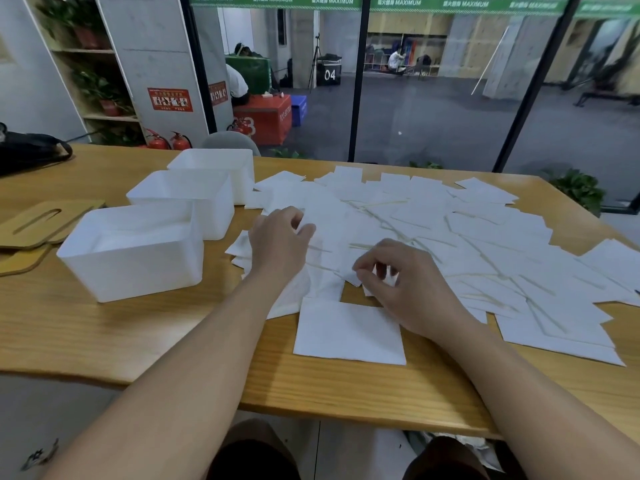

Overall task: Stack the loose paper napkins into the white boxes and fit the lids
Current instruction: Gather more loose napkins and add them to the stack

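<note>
Whether the curled left hand (278, 239) grips anything cannot be told, while the right hand (398, 278) pinches a napkin (353, 277) amid the scattered napkins (450, 230), boxes (135, 251) left.

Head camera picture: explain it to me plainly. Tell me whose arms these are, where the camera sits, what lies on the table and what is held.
There is no machine here. The single picture comes from a wide-angle camera worn on a person's head, looking forward and down, so the two bare arms are that person's own.

On the wooden table lie many loose white paper napkins, spread widely, with one napkin lying apart at the near edge. To the left stand three open white boxes, the nearest holding some napkins. Beyond them lie wooden lids with a slot, not yet fitted.

The left hand rests on the napkins with curled fingers; whether it grips one is unclear. The right hand pinches the edge of a napkin.
</note>
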Available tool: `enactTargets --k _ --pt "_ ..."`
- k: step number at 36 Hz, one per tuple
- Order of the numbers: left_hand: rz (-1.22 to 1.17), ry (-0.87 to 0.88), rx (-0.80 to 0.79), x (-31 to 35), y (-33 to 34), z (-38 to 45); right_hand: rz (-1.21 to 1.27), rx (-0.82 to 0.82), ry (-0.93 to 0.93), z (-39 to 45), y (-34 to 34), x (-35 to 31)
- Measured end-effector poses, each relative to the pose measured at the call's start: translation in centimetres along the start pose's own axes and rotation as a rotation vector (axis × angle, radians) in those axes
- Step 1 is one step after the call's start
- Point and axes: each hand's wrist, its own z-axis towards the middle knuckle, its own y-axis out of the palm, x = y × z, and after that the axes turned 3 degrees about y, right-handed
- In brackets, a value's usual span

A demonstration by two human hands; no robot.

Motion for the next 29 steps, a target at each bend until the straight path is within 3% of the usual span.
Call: enactTargets --k 8,11,14,18,22,29 --pt "-0.397 0.295 -0.043 1.9 -2.3 -1.2 0.088 0.213 0.042 1.3 -0.7 1.0" --pt "-0.653 0.267 -0.180 2.3 -3.0 -1.8 0.176 0.226 0.104 0.7 -2.0 0.9" --pt "-0.869 0.193 -0.380 2.3 -3.8 -2.9 0.346 0.135 0.222 0.4 -2.8 0.7" --pt "-0.857 0.181 -0.465 1.8 -4.5 -4.1 0.446 0.041 0.316 0.1 -2.6 0.4" --pt "-0.792 0.094 -0.452 1.5 -5.2 -5.1 0.579 0.028 0.360 -0.5 -3.1 0.0" --pt "-0.721 0.101 -0.510 0.2 -6.6 -7.2 0.475 -0.152 0.358 -1.8 -3.1 0.6"
